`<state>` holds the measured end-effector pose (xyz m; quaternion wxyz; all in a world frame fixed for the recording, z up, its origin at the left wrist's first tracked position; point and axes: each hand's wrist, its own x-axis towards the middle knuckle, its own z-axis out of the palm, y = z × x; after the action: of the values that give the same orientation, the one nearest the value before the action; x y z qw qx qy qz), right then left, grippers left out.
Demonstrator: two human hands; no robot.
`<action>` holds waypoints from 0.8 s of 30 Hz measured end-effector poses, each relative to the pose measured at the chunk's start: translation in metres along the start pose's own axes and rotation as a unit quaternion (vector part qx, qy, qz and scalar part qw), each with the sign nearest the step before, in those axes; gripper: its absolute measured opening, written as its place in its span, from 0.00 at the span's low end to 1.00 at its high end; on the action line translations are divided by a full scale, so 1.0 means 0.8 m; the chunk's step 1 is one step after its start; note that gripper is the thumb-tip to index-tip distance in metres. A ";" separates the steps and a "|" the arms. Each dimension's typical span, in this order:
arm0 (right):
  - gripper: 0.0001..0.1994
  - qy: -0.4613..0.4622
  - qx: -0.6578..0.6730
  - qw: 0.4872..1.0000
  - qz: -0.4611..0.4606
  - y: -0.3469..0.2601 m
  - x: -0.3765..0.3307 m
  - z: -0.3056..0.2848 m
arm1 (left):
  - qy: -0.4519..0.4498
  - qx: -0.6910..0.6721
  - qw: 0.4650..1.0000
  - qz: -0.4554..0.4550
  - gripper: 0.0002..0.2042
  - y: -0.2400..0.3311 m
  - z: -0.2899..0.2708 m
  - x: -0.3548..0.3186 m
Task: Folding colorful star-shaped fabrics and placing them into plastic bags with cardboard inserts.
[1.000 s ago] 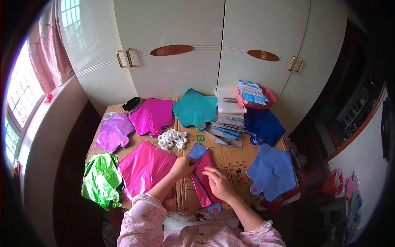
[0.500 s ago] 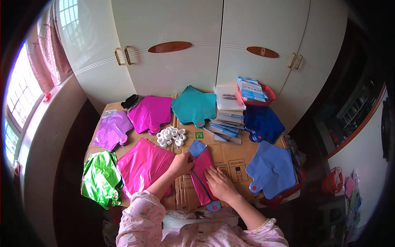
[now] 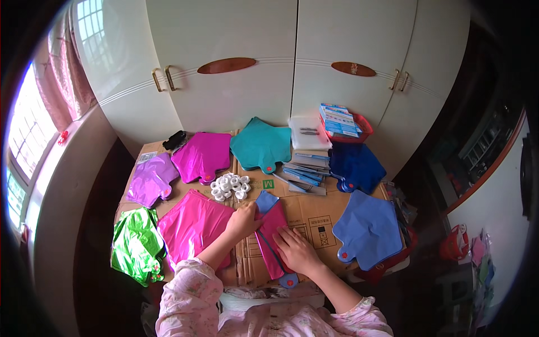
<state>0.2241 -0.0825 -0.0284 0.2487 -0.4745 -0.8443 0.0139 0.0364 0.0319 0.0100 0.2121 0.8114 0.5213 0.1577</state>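
On the cardboard in front of me lies a folded foil balloon bundle [image 3: 272, 221], pink outside with blue showing at its top end and along a dark line down its length. A blue round tab with a red spot sticks out at its near end. My left hand [image 3: 242, 220] is closed at the bundle's upper left edge, its fingertips pinching the foil there. Flat on the bundle's right side rests my right hand [image 3: 297, 251], fingers stretched out. Left of the bundle, a stack of flat pink star-shaped foil balloons [image 3: 193, 227] lies partly beneath my left forearm.
White ribbon rolls [image 3: 230, 185] are heaped behind my hands. Further flat star balloons lie around: green [image 3: 135, 244], lilac [image 3: 150, 178], magenta [image 3: 202, 156], teal [image 3: 261, 145], dark blue [image 3: 359, 165], light blue [image 3: 368, 230]. Card packets [image 3: 306, 174] and a red basket [image 3: 365, 129] stand at the back right.
The whole view has shifted slightly. Both hands keep nearly the same places on the folded bundle, the left pinching and the right lying flat.
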 end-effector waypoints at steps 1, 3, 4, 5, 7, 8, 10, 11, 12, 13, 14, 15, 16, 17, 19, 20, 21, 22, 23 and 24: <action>0.19 0.000 -0.005 1.000 0.001 0.000 -0.001 0.001 | 0.024 0.027 0.999 0.000 0.11 0.005 -0.003 -0.002; 0.19 0.000 -0.014 1.000 0.002 0.001 -0.002 0.003 | 0.035 0.071 0.993 0.090 0.08 0.010 0.001 -0.014; 0.19 0.003 -0.012 1.000 0.003 0.001 -0.002 0.003 | 0.011 0.079 0.985 0.154 0.08 0.011 0.003 -0.020; 0.19 0.006 -0.011 1.000 0.004 0.001 -0.002 0.001 | -0.014 0.087 0.972 0.219 0.07 0.013 0.004 -0.027; 0.18 0.008 0.000 1.000 0.007 -0.002 0.001 -0.001 | -0.031 0.060 0.961 0.268 0.08 0.010 0.013 -0.038; 0.18 0.007 0.008 1.000 0.011 -0.003 0.002 -0.003 | -0.038 0.025 0.962 0.268 0.10 0.000 0.024 -0.035; 0.17 0.004 0.013 1.000 0.007 -0.005 0.003 -0.004 | -0.036 -0.012 0.965 0.261 0.14 0.001 0.020 -0.035; 0.17 0.003 0.008 1.000 -0.001 -0.004 0.003 -0.003 | -0.042 0.004 0.963 0.267 0.15 0.003 0.019 -0.031; 0.17 0.000 0.002 1.000 -0.008 -0.003 0.003 -0.003 | -0.047 0.018 0.960 0.274 0.16 0.007 0.019 -0.026; 0.16 -0.001 0.001 1.000 -0.009 -0.004 0.003 -0.004 | -0.052 0.032 0.958 0.280 0.17 0.010 0.019 -0.021; 0.16 -0.002 0.001 1.000 -0.011 -0.006 0.004 -0.006 | -0.059 0.056 0.960 0.268 0.17 0.017 0.016 -0.019; 0.16 -0.004 0.000 1.000 -0.011 -0.006 0.003 -0.008 | -0.067 0.079 0.961 0.257 0.18 0.028 0.012 -0.018; 0.16 -0.005 0.000 1.000 -0.010 -0.006 0.002 -0.008 | -0.074 0.102 0.961 0.245 0.19 0.035 0.010 -0.015; 0.16 -0.007 0.000 1.000 -0.009 -0.006 0.002 -0.008 | -0.074 0.114 0.962 0.235 0.19 0.037 0.009 -0.008; 0.16 0.000 0.002 1.000 -0.008 -0.006 0.000 -0.005 | -0.073 0.140 0.964 0.216 0.20 0.038 0.011 0.004; 0.16 0.007 0.003 1.000 -0.008 -0.003 -0.002 -0.002 | -0.037 0.133 0.964 0.226 0.21 0.032 0.021 0.011; 0.16 0.014 0.005 1.000 -0.010 -0.003 -0.002 0.000 | -0.020 0.133 0.965 0.226 0.20 0.026 0.028 0.017; 0.16 0.013 0.004 1.000 -0.011 -0.004 -0.002 0.000 | -0.002 0.133 0.965 0.226 0.20 0.022 0.033 0.023; 0.16 0.013 0.004 1.000 -0.011 -0.004 -0.002 0.000 | 0.016 0.133 0.965 0.226 0.19 0.019 0.035 0.027; 0.16 0.011 0.001 1.000 -0.009 -0.004 -0.003 0.000 | 0.019 0.148 0.964 0.222 0.20 0.020 0.035 0.031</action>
<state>0.2226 -0.0860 -0.0287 0.2585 -0.4665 -0.8458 0.0078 0.0722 0.0437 -0.0049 0.0393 0.9260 0.3496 0.1372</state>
